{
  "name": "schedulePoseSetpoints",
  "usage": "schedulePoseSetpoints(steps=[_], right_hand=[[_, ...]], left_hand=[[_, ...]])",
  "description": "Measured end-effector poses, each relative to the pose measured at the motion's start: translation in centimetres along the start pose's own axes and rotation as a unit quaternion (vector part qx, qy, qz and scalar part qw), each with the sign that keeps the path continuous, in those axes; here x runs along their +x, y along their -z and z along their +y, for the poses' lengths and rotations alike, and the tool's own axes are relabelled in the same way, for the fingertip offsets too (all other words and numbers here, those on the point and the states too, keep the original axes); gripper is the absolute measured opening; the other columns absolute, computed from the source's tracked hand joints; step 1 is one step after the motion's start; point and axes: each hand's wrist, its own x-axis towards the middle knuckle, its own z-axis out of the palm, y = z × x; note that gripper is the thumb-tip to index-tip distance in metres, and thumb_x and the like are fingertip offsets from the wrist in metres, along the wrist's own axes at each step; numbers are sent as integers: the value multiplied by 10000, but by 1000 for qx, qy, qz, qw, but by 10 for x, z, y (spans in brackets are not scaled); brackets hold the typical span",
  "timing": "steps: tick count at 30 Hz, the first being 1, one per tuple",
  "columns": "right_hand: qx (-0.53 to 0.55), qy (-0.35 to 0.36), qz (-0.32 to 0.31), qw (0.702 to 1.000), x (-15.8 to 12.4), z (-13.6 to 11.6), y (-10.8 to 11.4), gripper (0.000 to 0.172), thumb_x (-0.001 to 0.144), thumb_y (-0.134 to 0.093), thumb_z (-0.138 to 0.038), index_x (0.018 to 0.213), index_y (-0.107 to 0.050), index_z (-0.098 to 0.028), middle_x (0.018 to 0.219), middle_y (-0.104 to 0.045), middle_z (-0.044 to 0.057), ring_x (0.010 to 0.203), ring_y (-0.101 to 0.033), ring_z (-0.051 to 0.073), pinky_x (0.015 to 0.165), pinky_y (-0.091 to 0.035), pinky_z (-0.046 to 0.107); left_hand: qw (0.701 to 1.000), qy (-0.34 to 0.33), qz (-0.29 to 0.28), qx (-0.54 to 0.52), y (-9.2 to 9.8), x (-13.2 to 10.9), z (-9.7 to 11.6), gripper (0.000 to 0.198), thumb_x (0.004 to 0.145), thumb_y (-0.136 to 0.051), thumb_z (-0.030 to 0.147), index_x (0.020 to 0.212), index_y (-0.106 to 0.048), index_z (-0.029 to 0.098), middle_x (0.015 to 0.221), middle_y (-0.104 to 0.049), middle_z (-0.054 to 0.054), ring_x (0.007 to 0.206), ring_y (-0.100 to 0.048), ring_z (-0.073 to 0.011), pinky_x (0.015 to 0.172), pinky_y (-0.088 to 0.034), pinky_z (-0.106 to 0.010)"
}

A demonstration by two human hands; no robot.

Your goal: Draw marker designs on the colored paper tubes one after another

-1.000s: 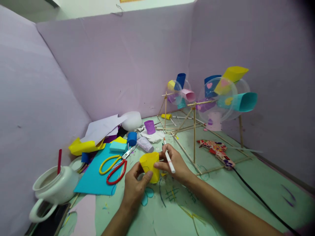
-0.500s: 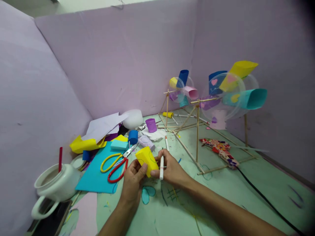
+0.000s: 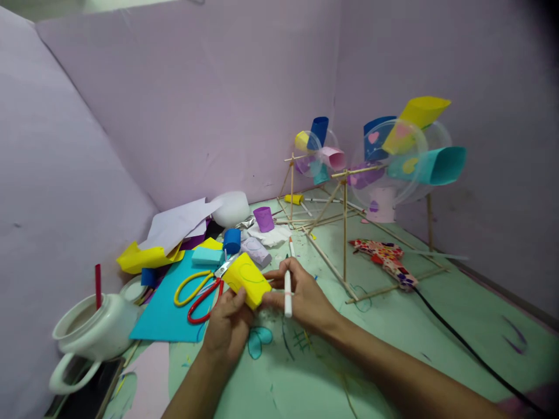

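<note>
My left hand [image 3: 229, 323] grips a yellow paper tube [image 3: 247, 279] with green curved lines drawn on it, thumb on its lower edge. My right hand [image 3: 299, 291] is closed around a white marker pen [image 3: 287, 294], while its thumb reaches the tube's right end. Behind the tube, scissors [image 3: 204, 294] with one yellow and one red handle lie on a blue sheet [image 3: 161, 317], their blade tips hidden. A blue heart-shaped cutout pair [image 3: 259, 341] sits on the table below my hands.
Right of my hands stand two stick frames with paper-cup wheels [image 3: 345, 233], beside a patterned glue gun [image 3: 386, 262] with a black cord. A white teapot-like pot [image 3: 102, 329] is at left. Paper scraps [image 3: 174, 224] and a purple paper tube [image 3: 264, 219] lie at the back.
The yellow tube has turned in my hands and shifted slightly left, showing a different stretch of the green line. The right hand's fingers have straightened somewhat; the marker remains in it.
</note>
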Motion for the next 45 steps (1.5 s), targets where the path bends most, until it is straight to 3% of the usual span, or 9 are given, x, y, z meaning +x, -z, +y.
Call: schedulePoseSetpoints(steps=[4, 8, 15, 23, 33, 36, 39, 42, 45], right_hand=[[62, 34, 37, 997, 1, -14, 7, 326, 821, -529, -533, 832, -447, -217, 902, -684, 57, 742, -654, 186, 714, -521, 347], [79, 43, 56, 994, 3, -15, 11, 348, 856, -469, -549, 862, -478, -201, 832, -683, 60, 685, -658, 183, 683, -533, 348], [36, 39, 30, 998, 5, -6, 10, 379, 730, -681, -377, 959, -416, -231, 1047, -637, 81, 977, -629, 225, 857, -493, 415], [54, -12, -8, 998, 6, 1, 6, 511, 626, -750, -334, 975, -389, -236, 1045, -596, 64, 899, -637, 208, 751, -534, 391], [62, -39, -5, 997, 7, 3, 5, 529, 626, -751, -399, 984, -397, -235, 1067, -603, 78, 825, -645, 200, 616, -533, 315], [57, -37, -1, 998, 9, 6, 8, 526, 626, -752, -397, 988, -409, -231, 1035, -602, 66, 792, -647, 191, 620, -531, 310], [70, -22, 6, 997, 11, 6, 14, 500, 652, -742, -387, 1000, -416, -237, 999, -607, 47, 824, -650, 199, 668, -536, 326], [102, 6, -10, 995, 12, 1, 19, 484, 660, -745, -362, 997, -417, -250, 978, -618, 30, 873, -647, 204, 724, -531, 335], [97, 34, -52, 993, 10, -4, 19, 459, 662, -752, -329, 972, -422, -252, 1006, -625, 31, 936, -632, 205, 776, -512, 336]], left_hand=[[992, 96, -54, -55, 5, -3, 17, 366, 600, -738, 331, 909, -703, 139, 841, -734, -121, 716, -674, -242, 609, -541, -322], [988, 113, -82, -62, 2, -6, 20, 402, 593, -723, 357, 916, -708, 117, 756, -705, -111, 635, -637, -204, 581, -523, -300], [970, -57, 58, 229, -5, -2, -6, 505, 615, -755, 356, 1050, -612, 145, 876, -702, -80, 766, -654, -236, 589, -509, -297], [812, -185, 96, 545, -8, -10, -4, 473, 623, -702, 450, 993, -609, 170, 937, -681, -99, 875, -628, -300, 748, -489, -408], [579, -330, 128, 734, -4, -19, -13, 365, 722, -592, 275, 1069, -542, 175, 997, -558, -145, 931, -571, -339, 677, -471, -405], [625, -353, 96, 690, -5, -21, -13, 408, 683, -647, 290, 1068, -555, 191, 1027, -546, -139, 985, -548, -337, 708, -485, -405], [772, -307, 67, 553, -8, -22, -6, 454, 665, -675, 413, 1056, -576, 206, 1080, -548, -125, 989, -542, -307, 660, -504, -367], [910, -182, 101, 359, -11, -20, 8, 443, 726, -591, 494, 1039, -590, 181, 982, -588, -91, 828, -588, -235, 569, -502, -311], [974, -4, 17, 226, -11, -16, 17, 420, 694, -633, 468, 955, -631, 140, 844, -642, -82, 693, -620, -222, 513, -509, -317]])
